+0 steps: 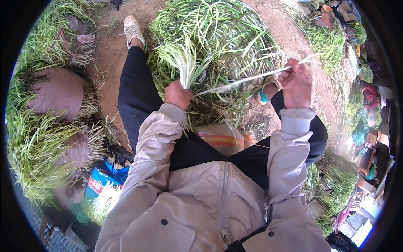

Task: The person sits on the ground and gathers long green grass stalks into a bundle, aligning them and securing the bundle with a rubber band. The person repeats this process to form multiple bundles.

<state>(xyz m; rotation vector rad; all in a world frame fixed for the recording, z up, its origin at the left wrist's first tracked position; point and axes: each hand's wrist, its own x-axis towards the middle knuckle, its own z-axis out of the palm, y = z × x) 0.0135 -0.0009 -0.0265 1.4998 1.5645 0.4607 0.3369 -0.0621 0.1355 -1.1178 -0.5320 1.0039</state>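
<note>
Left hand (178, 95) grips a stalk bunch (185, 63), holding it together, over the green heap (226, 25)'s near-left edge; right hand (296, 86) pinches a pale strand (240, 83), apparently for tension.

1. Left hand (178, 95): closed round a bunch of pale-stemmed greens (187, 63).
2. Right hand (297, 86): raised, fingers pinching a pale strand (262, 76) stretched across toward left hand.
3. Heap of loose greens (235, 31) beyond, between 2 dark-trousered legs (137, 92).
4. Striped sack (220, 139) between thighs.
5. Left side: cloth-wrapped bundles (56, 92); blue-and-red bag (95, 182) nearer body.
</note>
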